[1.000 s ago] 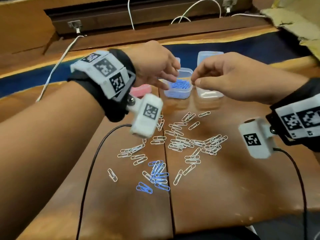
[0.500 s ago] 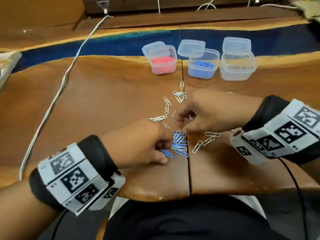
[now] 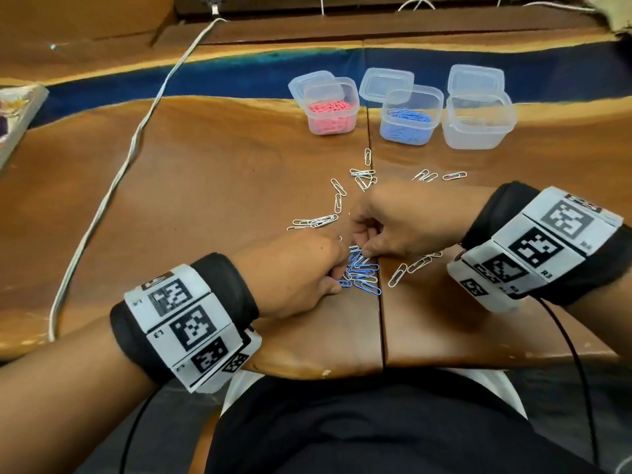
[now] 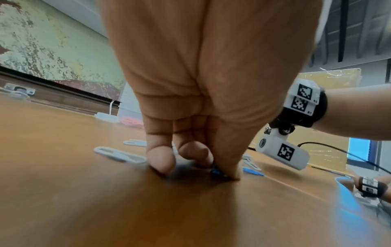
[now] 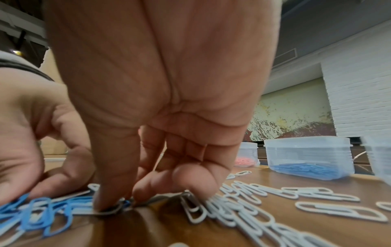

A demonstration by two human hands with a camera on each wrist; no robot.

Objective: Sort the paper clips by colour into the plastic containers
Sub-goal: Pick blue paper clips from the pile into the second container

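Table [image 3: 205, 186]: brown wood, seam running front to back through the work area.

Containers, far side, in a row beyond both hands: pink-clip container [image 3: 330, 107] at left, blue-clip container [image 3: 408, 116] in the middle, clear container [image 3: 478, 121] at right; contents of the last too faint to tell.

Left hand [image 3: 294, 271]: palm down, knuckles up, fingers curled to the wood, pinching at a blue clip at the left edge of the blue heap; firm hold not confirmed.

Right hand [image 3: 407, 224]: arched over the heap's far edge, thumb and fingertips [image 5: 105, 197] pressed down on a clip; colour unclear.

Blue paper clips [image 3: 362, 273]: small tangled heap directly under and between the two hands, long axes mixed; blue-clip container straight ahead, slightly right. Likely next: lift and carry forward.

White paper clips [image 3: 337, 200]: scattered beyond and right of the heap.
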